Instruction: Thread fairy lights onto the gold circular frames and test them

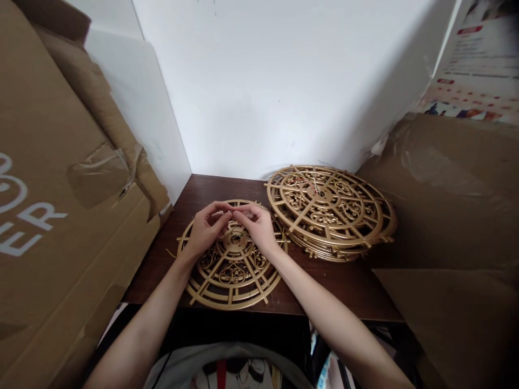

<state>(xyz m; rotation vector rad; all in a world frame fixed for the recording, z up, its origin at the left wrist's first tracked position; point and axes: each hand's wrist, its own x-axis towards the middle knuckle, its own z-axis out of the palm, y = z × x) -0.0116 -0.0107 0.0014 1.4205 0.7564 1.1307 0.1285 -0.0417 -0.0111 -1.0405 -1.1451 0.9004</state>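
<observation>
A round gold openwork frame (236, 276), with spokes and scroll ornaments, lies flat on the dark brown table. Above its far half, my left hand (211, 226) and my right hand (256, 226) meet fingertip to fingertip, each closed in a pinch. Thin wire (235, 233) curls at the frame's hub and runs up toward the pinched fingers; its ends are too small to make out. Both hands cover the upper part of the frame. To the right, a stack of similar gold frames (328, 208) stands, with thin wires at the top one's hub.
Along the left side stands a big cardboard box (77, 216) with white lettering. More cardboard (454, 194) closes off the right side. A white wall (275, 92) rises behind the brown table (344, 292), whose front edge lies close to my body.
</observation>
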